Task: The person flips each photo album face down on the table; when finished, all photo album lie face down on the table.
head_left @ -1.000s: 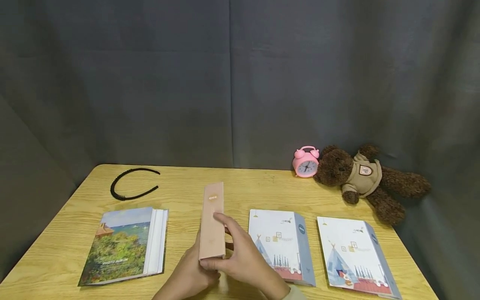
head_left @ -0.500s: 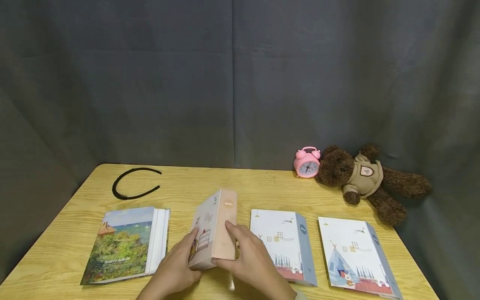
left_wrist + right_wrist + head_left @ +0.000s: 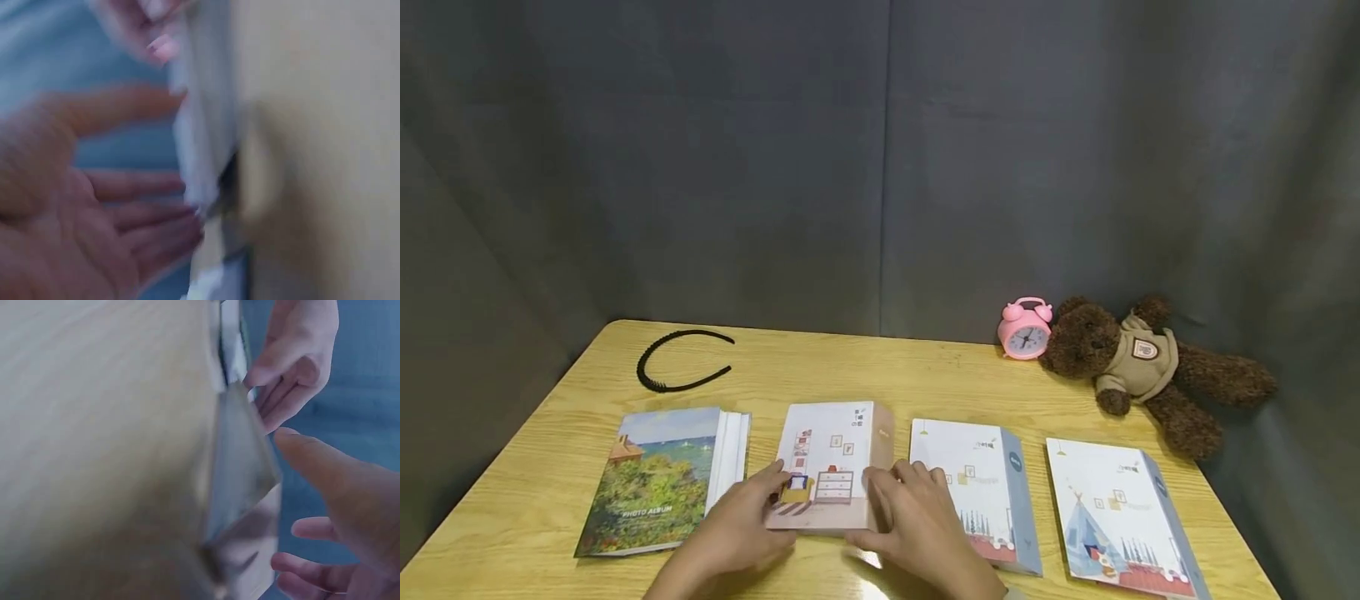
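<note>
A white photo album with a pink spine [image 3: 835, 446], its cover printed with a dresser and an armchair, lies cover up in the middle of the table. My left hand [image 3: 741, 521] is at its left edge, thumb and fingertips right by the side; the left wrist view, blurred, has those fingers nearly straight. At the spine side is my right hand [image 3: 917, 521], its thumb low by the near corner. In the right wrist view the right fingers [image 3: 306, 569] are spread loosely beside the album's spine [image 3: 250, 550], not curled round it.
An album with a landscape cover [image 3: 658, 483] lies on the left. Two blue-spined albums [image 3: 962, 483] lie to the right, one beside the other. Behind are a black headband [image 3: 658, 354], a pink alarm clock [image 3: 1026, 329] and a brown teddy bear [image 3: 1138, 358]. A dark curtain hangs behind.
The pink-spined album, held upright on edge with its spine toward me, has been tipped over to the left and laid cover up. Both hands have loosened and moved to its sides.
</note>
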Motion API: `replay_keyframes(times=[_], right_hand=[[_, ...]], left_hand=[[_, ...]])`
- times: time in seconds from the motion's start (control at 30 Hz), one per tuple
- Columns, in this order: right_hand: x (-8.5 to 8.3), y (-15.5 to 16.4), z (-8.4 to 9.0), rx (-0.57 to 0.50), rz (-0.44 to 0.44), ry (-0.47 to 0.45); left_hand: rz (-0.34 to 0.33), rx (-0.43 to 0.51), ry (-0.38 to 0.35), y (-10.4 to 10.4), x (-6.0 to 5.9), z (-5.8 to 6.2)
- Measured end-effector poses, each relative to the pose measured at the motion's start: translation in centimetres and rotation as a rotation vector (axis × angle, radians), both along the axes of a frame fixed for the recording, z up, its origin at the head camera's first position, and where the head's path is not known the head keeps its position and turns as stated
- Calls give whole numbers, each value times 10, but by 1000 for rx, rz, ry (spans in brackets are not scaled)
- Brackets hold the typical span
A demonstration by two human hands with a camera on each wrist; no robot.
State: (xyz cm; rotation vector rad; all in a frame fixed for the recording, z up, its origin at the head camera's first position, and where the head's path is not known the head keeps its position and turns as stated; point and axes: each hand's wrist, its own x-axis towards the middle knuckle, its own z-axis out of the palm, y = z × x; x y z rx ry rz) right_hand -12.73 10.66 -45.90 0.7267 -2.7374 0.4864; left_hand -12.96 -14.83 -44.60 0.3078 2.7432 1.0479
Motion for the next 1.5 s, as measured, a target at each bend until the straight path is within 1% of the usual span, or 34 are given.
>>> replay_keyframes(times=[0.07, 0.1, 0.13, 0.2, 0.27, 0.33, 0.37, 0.43, 0.47, 0.5, 0.53, 0.6, 0.67, 0.73, 0.83, 0.93, 1.0, 1.1, 1.17, 1.23, 1.3, 1.37, 1.43, 1.5], right_hand=[[-3, -12, 7, -35, 42, -1], [-4, -19, 10, -47, 66, 2], [-6, -27, 13, -52, 91, 4], [-9, -44, 18, -54, 143, 0], [-11, -62, 20, -35, 187, -9], [-13, -80, 21, -11, 230, -26], [-15, -89, 20, -2, 248, -36], [-18, -106, 18, 17, 278, -67], [-19, -114, 17, 27, 289, -90], [-21, -122, 15, 38, 302, -101], [-22, -128, 14, 48, 309, -112], [-24, -139, 11, 79, 314, -140], [-26, -149, 7, 116, 314, -177], [-26, -157, 4, 158, 311, -221], [-25, -166, -2, 207, 306, -261], [-24, -172, -7, 205, 305, -222], [-24, -175, -10, 178, 308, -179], [-25, -176, -11, 129, 315, -129], [-26, -177, -11, 94, 322, -123], [-27, -179, -11, 61, 323, -133], [-27, -180, -10, 20, 317, -167], [-27, -182, -9, -34, 306, -223], [-26, -183, -8, -113, 306, -308], [-24, -185, -8, -210, 309, -414]], left_hand=[[13, 81, 11, -28, 0, 8], [26, 105, 25, -44, 0, 11], [50, 102, 42, -60, 1, 14], [104, 65, 73, -89, 3, 16], [168, 32, 59, -115, 6, 14], [228, -17, -14, -135, 9, 8], [253, -28, -61, -143, 9, 4], [277, -47, -139, -154, 10, -4], [276, -58, -159, -158, 10, -8], [277, -73, -180, -160, 10, -10], [272, -73, -174, -159, 9, -13], [252, -77, -124, -158, 7, -16], [246, -90, -86, -156, 5, -17], [250, -90, -72, -156, 3, -17], [274, -102, -99, -157, 4, -17], [293, -102, -125, -161, 7, -17], [301, -93, -150, -163, 11, -17], [292, -64, -185, -162, 12, -12], [280, -27, -200, -162, 14, -7], [273, 30, -203, -163, 16, -1], [263, 96, -181, -162, 18, 5], [251, 136, -141, -161, 21, 10], [233, 153, -85, -158, 23, 14], [220, 146, -22, -155, 26, 18]])
